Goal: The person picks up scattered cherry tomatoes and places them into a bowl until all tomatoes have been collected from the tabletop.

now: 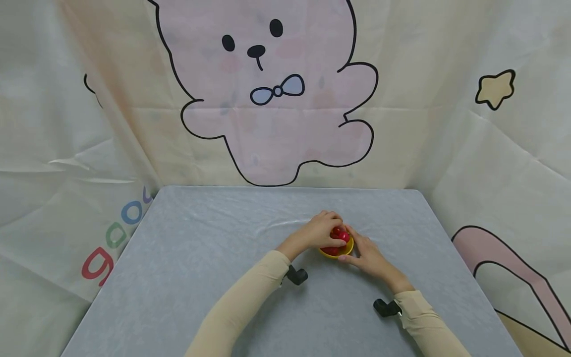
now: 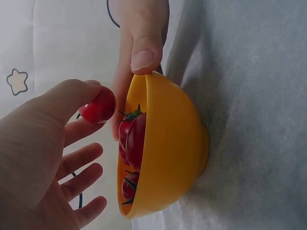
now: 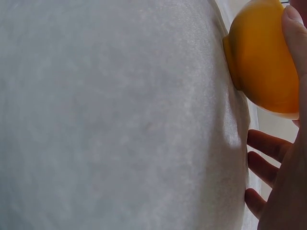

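Both hands meet at the middle of the table, close in front of the person. Nearest are the two beige sleeves (image 1: 241, 302), each with a small black camera mount at the wrist. The left hand (image 1: 317, 232) reaches over the yellow bowl (image 1: 337, 252) and pinches one cherry tomato (image 2: 98, 105) between thumb and forefinger; in the left wrist view this tomato is just above the rim and apart from the others, while the other fingers of this hand are spread and relaxed. The right hand (image 1: 367, 257) holds the bowl at its right side: its thumb (image 2: 145, 56) presses on the rim, and in the right wrist view the other fingers lie loose beside the bowl near the cloth.

The bowl stands upright on the grey tablecloth (image 1: 200, 238), between the two hands. Inside it are several more red tomatoes (image 2: 133, 139) with green stems; I cannot tell how many.

Behind the table hangs a pale curtain with a big pink cartoon bear (image 1: 272, 99) wearing a bow. A yellow star (image 1: 495, 89) is at the right, and coloured letters (image 1: 113, 238) are at the left.
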The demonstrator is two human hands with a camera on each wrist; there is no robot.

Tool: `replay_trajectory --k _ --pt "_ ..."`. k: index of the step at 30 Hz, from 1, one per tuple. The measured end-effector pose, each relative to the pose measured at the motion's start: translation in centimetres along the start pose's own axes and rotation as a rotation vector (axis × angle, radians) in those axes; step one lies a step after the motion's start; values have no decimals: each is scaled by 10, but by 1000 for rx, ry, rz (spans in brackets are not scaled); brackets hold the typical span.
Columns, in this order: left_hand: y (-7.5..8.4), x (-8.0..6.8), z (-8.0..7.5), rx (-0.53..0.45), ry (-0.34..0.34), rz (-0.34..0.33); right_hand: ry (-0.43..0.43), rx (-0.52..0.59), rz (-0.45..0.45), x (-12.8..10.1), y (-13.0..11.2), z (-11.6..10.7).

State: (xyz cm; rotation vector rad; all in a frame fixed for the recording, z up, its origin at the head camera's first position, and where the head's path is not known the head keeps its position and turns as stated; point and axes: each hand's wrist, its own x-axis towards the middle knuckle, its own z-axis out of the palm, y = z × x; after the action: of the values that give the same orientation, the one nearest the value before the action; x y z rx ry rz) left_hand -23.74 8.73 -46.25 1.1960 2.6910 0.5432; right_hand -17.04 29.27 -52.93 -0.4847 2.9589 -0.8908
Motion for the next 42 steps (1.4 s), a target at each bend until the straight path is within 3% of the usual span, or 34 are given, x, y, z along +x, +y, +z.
replay_trajectory --k 11,25,42 --pt "-1 3 2 33 -3 -1 -9 1 12 2 0 2" --pt "3 0 -3 90 6 55 -8 20 58 -2 -2 4" --pt "3 0 -3 64 21 98 -22 25 76 -3 -4 1"
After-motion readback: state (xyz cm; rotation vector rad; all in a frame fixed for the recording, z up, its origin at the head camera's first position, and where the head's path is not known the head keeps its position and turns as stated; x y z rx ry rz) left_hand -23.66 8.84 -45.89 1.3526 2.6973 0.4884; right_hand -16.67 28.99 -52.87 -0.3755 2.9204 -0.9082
